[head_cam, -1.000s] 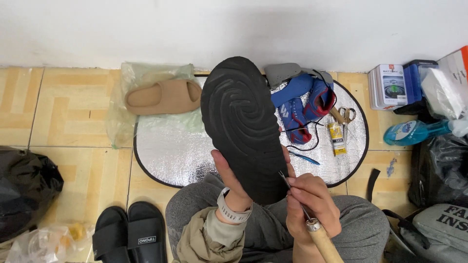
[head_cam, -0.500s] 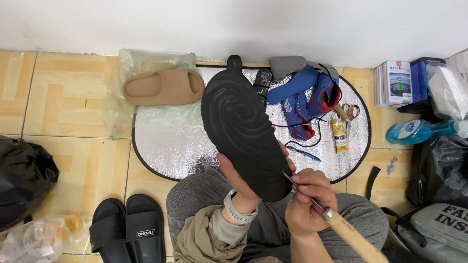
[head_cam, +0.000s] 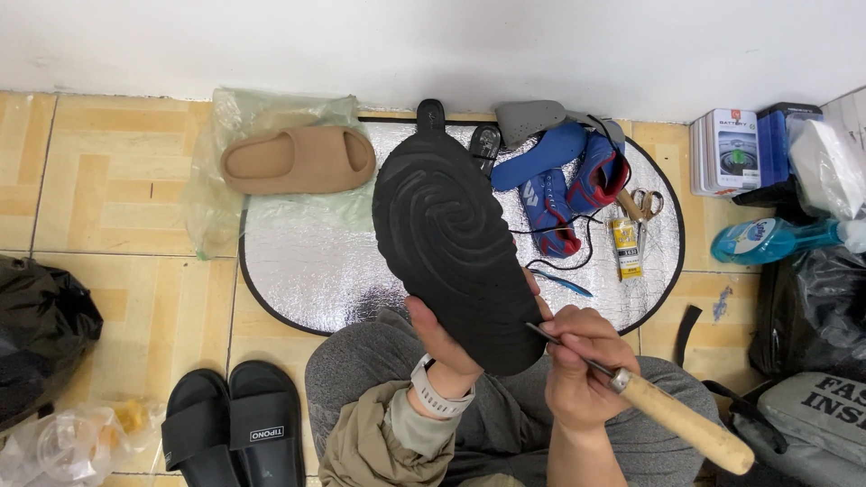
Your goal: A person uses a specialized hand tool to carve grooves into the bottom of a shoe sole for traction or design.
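Observation:
My left hand (head_cam: 448, 340) grips the heel end of a black slipper (head_cam: 451, 243), held sole up over my lap; the sole shows a swirl tread. My right hand (head_cam: 585, 365) is closed on a wooden-handled awl (head_cam: 686, 422), whose thin metal shaft points at the slipper's lower right edge. A watch sits on my left wrist. Behind the slipper lies a round silver mat (head_cam: 307, 261) on the tiled floor.
A tan slide (head_cam: 298, 160) lies on a plastic bag at the back left. Blue and red shoes (head_cam: 564, 185), scissors (head_cam: 642, 206), a glue tube (head_cam: 625, 248) and a black thread lie on the mat. Black slippers (head_cam: 234, 431), black bags, boxes and a blue bottle (head_cam: 767, 239) surround me.
The view has shifted so the floor things sit lower in the frame. The black slipper has tipped slightly, and my right hand keeps the awl at its edge.

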